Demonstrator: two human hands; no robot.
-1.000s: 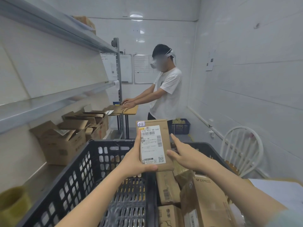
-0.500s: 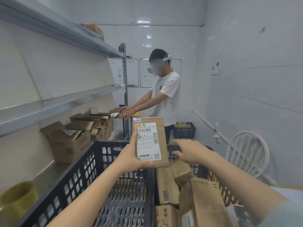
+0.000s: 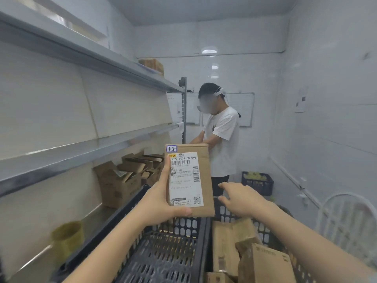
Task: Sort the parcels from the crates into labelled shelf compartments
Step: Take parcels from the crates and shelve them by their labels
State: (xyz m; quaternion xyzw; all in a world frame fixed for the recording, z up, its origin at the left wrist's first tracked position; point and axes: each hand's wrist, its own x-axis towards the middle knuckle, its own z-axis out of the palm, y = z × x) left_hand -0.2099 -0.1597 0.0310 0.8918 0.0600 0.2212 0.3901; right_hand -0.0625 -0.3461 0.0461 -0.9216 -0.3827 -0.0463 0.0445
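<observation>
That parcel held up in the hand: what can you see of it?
The parcel is a flat brown cardboard packet, held upright above the black crates. A white shipping label with barcodes, small print and a QR code covers most of its front. A small sticker at the top left corner reads 1-2 in handwriting. The left hand grips its lower left edge, thumb under the bottom. The right hand is open beside it, not touching.
</observation>
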